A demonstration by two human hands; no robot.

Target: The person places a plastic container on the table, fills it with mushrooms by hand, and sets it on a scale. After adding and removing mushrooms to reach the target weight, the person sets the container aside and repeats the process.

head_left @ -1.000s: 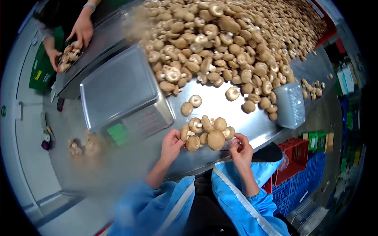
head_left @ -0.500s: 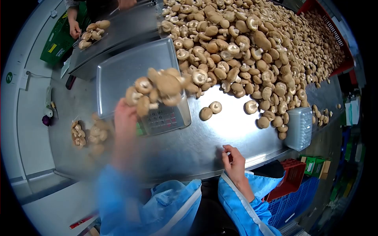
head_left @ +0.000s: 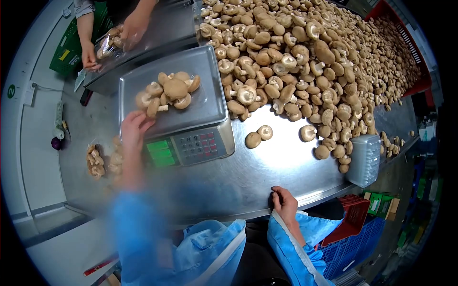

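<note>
- Head view: brown, round-capped mushrooms (head_left: 175, 89) are heaped on a grey metal scale pan (head_left: 209, 95), upper left.
- They could be toppled if nudged by the bent left hand (head_left: 136, 124); pinching cannot be told.
- Right hand (head_left: 285, 204), lower right, is curled; closure is unclear.

On the desk (head_left: 248, 176), the scale (head_left: 205, 107) stands left of centre, with a cluster of mushrooms (head_left: 175, 89) on its pan. The left hand (head_left: 135, 126) is at the pan's near left side, the right hand (head_left: 286, 205) at the desk's near edge. The mushroom heap (head_left: 310, 62) spreads far and right of the scale; two loose mushrooms (head_left: 258, 136) lie between scale and heap's near end. A stack of trays (head_left: 363, 164) stands right of that end. Left of the scale lies a mushroom pack (head_left: 95, 162).
</note>
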